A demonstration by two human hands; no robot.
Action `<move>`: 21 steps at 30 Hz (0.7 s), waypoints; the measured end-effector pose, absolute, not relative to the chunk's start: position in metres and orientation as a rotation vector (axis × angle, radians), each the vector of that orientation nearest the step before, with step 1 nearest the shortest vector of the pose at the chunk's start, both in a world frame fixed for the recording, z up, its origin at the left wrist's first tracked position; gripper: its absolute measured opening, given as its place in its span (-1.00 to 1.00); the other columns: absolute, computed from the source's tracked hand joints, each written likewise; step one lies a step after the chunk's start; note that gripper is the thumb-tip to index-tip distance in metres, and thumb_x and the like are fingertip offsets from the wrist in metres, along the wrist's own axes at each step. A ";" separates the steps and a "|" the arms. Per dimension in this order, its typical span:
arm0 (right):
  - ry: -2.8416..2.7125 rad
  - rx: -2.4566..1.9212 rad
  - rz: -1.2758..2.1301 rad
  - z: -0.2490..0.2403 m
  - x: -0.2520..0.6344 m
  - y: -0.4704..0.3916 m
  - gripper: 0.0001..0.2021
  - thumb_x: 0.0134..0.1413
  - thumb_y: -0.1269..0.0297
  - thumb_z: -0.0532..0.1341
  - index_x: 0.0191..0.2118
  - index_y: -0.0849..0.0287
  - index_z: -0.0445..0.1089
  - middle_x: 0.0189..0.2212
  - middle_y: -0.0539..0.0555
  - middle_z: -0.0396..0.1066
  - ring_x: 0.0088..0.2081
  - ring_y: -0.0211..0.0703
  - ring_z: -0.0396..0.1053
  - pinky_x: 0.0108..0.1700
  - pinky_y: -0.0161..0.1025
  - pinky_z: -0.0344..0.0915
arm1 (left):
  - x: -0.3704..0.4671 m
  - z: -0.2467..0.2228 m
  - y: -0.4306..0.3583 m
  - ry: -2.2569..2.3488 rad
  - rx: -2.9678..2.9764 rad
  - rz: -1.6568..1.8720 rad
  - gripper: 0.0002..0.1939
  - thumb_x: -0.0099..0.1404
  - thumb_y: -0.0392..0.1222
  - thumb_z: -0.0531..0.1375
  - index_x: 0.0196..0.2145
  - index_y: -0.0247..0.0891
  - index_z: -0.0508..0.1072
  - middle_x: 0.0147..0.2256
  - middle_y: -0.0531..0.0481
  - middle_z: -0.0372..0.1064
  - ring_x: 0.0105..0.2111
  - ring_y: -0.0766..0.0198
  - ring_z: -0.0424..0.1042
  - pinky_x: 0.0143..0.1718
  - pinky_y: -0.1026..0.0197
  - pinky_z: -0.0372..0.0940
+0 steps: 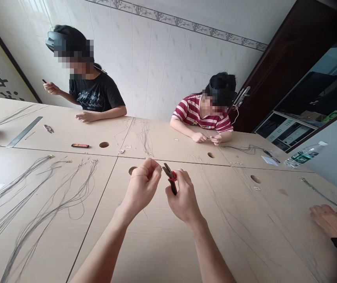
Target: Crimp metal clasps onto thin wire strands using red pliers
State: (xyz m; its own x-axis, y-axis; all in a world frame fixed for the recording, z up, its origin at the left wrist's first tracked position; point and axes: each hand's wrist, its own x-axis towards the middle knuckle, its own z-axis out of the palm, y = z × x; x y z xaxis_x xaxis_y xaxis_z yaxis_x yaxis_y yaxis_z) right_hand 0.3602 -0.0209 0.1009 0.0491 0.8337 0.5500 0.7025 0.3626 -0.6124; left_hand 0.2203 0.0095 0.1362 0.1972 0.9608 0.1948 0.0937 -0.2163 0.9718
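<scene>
My right hand (183,196) is wrapped round a pair of red and black pliers (172,181), jaws pointing up and to the left. Just left of the jaws, my left hand (145,184) is pinched closed, and a thin thread (133,175) runs across the back of it. A thread end also hangs below that hand. What sits at its fingertips is too small to make out. Both hands are above the middle of the table, close together but apart.
Bundles of thin dark cords (65,204) lie on the table (156,251) at left, with finer threads at right. A black and red marker-like stick (80,146), a metal ruler (24,131) and a water bottle (306,154) are further off. Two people sit opposite; others' hands show at both edges.
</scene>
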 end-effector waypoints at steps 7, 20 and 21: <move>-1.687 -1.410 0.175 0.102 0.359 -0.020 -0.78 -0.10 0.55 0.06 -0.29 0.12 0.19 -0.39 0.05 0.28 -0.30 -0.05 0.24 -0.25 -0.11 0.27 | 0.224 0.131 0.008 1.064 1.580 1.106 -0.80 0.37 -0.15 0.05 -0.42 -0.21 0.26 -0.57 0.15 0.06 -0.57 0.37 -0.03 -0.57 0.33 -0.04; -1.646 -1.428 0.207 0.102 0.360 -0.020 -0.89 0.03 0.48 0.06 -0.39 0.11 0.21 -0.53 -0.05 0.22 -0.51 -0.21 0.17 -0.45 -0.30 0.13 | 0.227 0.128 0.008 1.122 1.646 1.062 -0.80 0.36 -0.15 0.05 -0.43 -0.20 0.21 -0.59 0.19 -0.03 -0.59 0.38 -0.09 -0.61 0.35 -0.07; -1.643 -1.431 0.224 0.102 0.360 -0.020 -0.90 0.05 0.47 0.05 -0.38 0.12 0.22 -0.54 -0.06 0.21 -0.53 -0.23 0.15 -0.47 -0.31 0.11 | 0.227 0.127 0.008 1.125 1.649 1.062 -0.81 0.35 -0.16 0.06 -0.43 -0.20 0.22 -0.59 0.19 -0.02 -0.60 0.39 -0.08 -0.62 0.35 -0.07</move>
